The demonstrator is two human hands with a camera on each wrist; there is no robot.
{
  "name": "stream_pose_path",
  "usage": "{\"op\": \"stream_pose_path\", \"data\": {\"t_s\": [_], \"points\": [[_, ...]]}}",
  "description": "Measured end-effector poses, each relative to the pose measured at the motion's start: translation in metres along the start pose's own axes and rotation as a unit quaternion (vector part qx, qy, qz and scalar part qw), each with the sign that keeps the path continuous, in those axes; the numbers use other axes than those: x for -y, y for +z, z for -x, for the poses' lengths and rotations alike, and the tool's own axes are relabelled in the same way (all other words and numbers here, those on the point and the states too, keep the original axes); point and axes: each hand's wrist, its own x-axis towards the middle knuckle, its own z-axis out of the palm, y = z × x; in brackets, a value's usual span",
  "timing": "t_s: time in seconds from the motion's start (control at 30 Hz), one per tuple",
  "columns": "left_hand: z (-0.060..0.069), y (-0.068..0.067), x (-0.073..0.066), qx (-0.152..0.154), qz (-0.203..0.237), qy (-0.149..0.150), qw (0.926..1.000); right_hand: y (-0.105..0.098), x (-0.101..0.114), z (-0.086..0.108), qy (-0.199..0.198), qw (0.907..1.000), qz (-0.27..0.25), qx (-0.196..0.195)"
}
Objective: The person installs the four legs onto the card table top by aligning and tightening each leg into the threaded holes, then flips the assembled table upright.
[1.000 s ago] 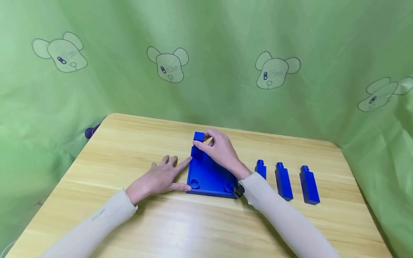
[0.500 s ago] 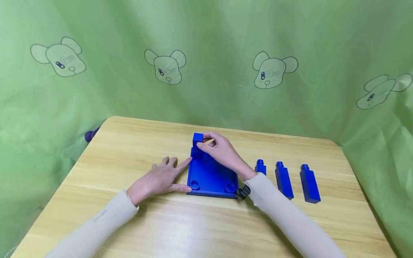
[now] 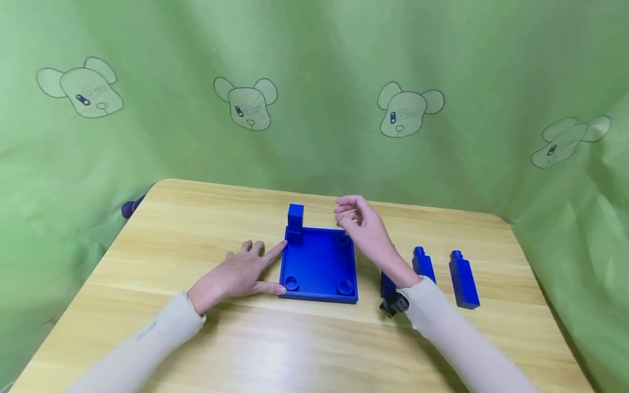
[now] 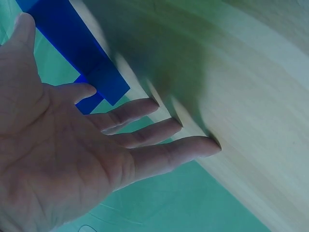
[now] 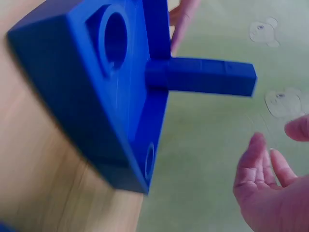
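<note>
1. Blue tray (image 3: 318, 262): flat on wooden table (image 3: 236, 349).
2. Blue post (image 3: 295, 218): upright in tray's far-left corner.
3. Left hand (image 3: 241, 270): spread, thumb and index finger against tray's left side.
4. Right hand (image 3: 367, 228): loosely bent, apart from post.
5. Loose posts (image 3: 464, 281): three, right of tray, one partly hidden.

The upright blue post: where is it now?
In the head view, the upright post stands in the far left corner of the blue tray, beyond the left hand.

The lower frame is filled by a light wood-grain tabletop (image 3: 265, 349), rounded at its far corners. A square blue tray (image 3: 318, 265) is set flat near the centre; at right, three blue square-sided posts (image 3: 464, 281) are laid, the leftmost partly hidden.
</note>
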Motion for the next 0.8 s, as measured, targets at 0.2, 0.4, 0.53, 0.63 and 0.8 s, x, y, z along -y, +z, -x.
{"op": "stream_pose_path", "data": {"t_s": [0.2,0.4,0.53,0.63,0.8], "points": [[0.004,0.002,0.002,-0.003,-0.001,-0.002,1.0,-0.03,0.0,0.017,-0.024,0.9982,-0.015,-0.053],[0.004,0.002,0.0,-0.003,0.004,-0.002,1.0,-0.06,-0.004,0.036,-0.022,0.9953,0.0,-0.094],[0.003,0.001,0.0,-0.002,0.0,0.001,1.0,-0.074,-0.007,0.048,-0.02,0.9943,0.005,-0.105],[0.002,0.0,0.0,-0.004,-0.007,0.005,1.0,-0.082,-0.01,0.057,-0.02,0.9937,0.0,-0.11],[0.0,0.0,0.0,-0.002,-0.019,0.012,0.9997,-0.092,-0.017,0.071,-0.003,0.9921,-0.001,-0.125]]}}
